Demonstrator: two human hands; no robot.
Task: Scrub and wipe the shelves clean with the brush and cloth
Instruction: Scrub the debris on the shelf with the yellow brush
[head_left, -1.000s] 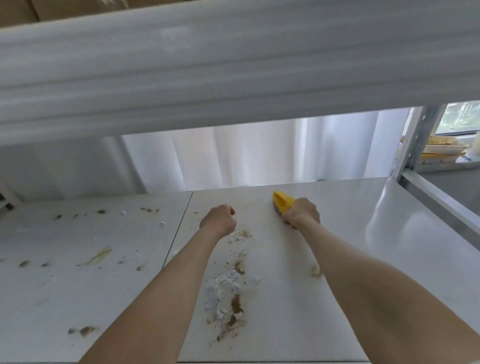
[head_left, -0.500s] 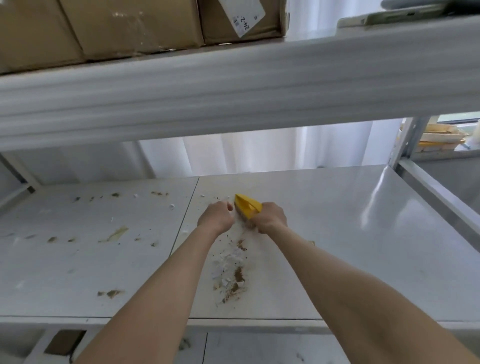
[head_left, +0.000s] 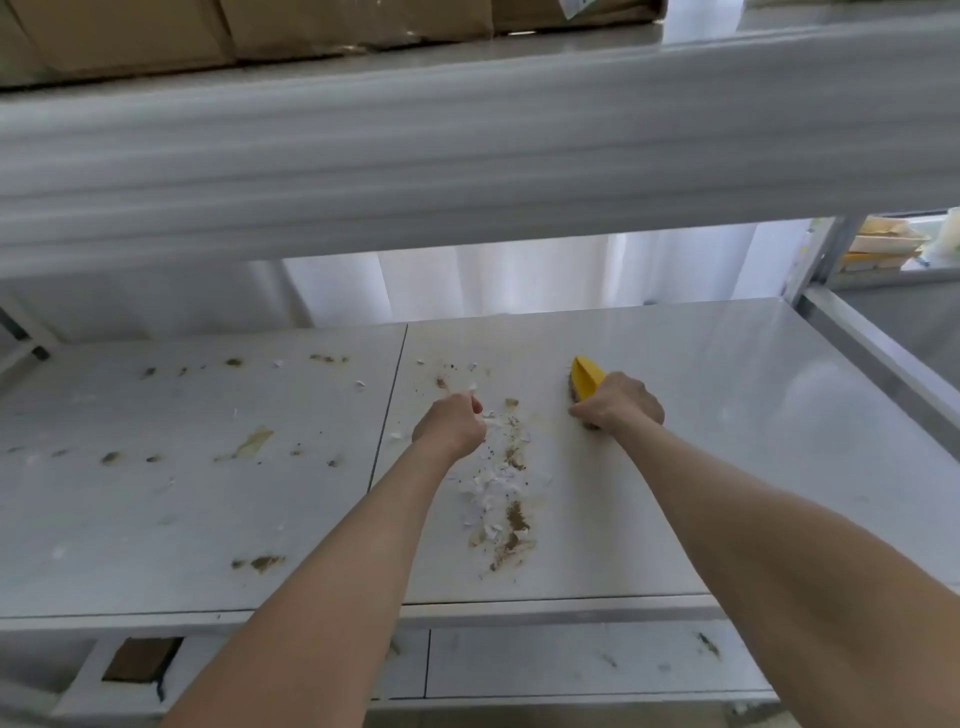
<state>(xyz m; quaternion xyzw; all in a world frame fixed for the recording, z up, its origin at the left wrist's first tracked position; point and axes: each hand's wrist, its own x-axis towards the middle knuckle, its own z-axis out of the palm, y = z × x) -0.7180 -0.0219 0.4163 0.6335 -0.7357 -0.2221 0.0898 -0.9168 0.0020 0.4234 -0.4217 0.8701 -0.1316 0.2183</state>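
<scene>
Yellow brush (head_left: 586, 376) is gripped by r. hand (head_left: 618, 402) and pressed to shelf (head_left: 727, 415), nose pointed away. Crumb strip (head_left: 501, 483) — long axis front-to-back — is seen just left of brush, betw. both hands. L. hand (head_left: 451, 423) is curled in fist beside strip — nothing seen held.

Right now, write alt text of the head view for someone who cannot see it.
A person's right hand grips a yellow brush against a dirty white shelf, while the left hand, curled in a fist, is beside a streak of white scraps and brown crumbs. More brown stains dot the shelf's left panel; cardboard boxes sit on the shelf above.
</scene>
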